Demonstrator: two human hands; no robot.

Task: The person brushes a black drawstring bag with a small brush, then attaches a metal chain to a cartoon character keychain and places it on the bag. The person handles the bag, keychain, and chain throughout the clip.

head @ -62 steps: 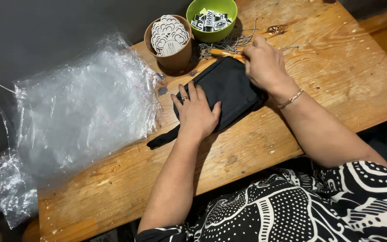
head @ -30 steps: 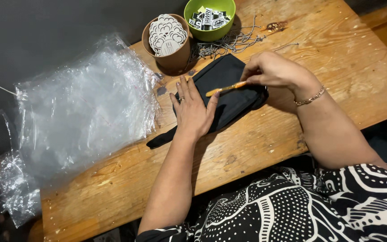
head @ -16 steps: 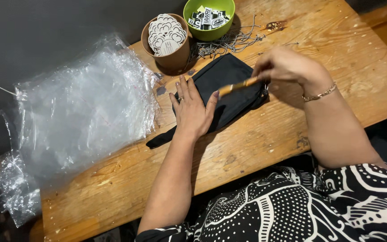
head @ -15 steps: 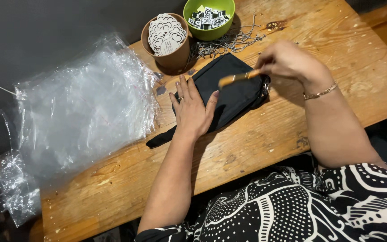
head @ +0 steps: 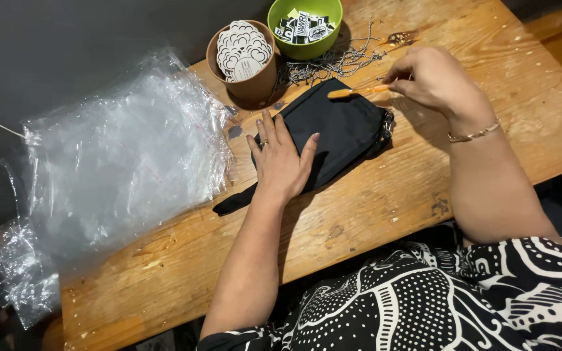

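A brown cup (head: 250, 78) stands at the back of the wooden table (head: 385, 214), full of round white tags (head: 244, 47) with wavy edges. Just beside it sits a green bowl (head: 307, 40) holding small black and white labels (head: 304, 26). Thin metal chains (head: 333, 62) lie in a tangle near the bowl. A big pile of clear, crinkly plastic bags (head: 118, 169) covers the left end of the table. The table is rough and scratched. In the middle lies a flat black cloth pouch (head: 339, 130), soft and smooth, with a strap sticking out to the left. The left hand (head: 282, 159) lies flat on the pouch, fingers spread, pressing it down. The right hand (head: 434, 81) pinches a thin orange stick (head: 358, 91) between its fingertips, at the pouch's top edge.
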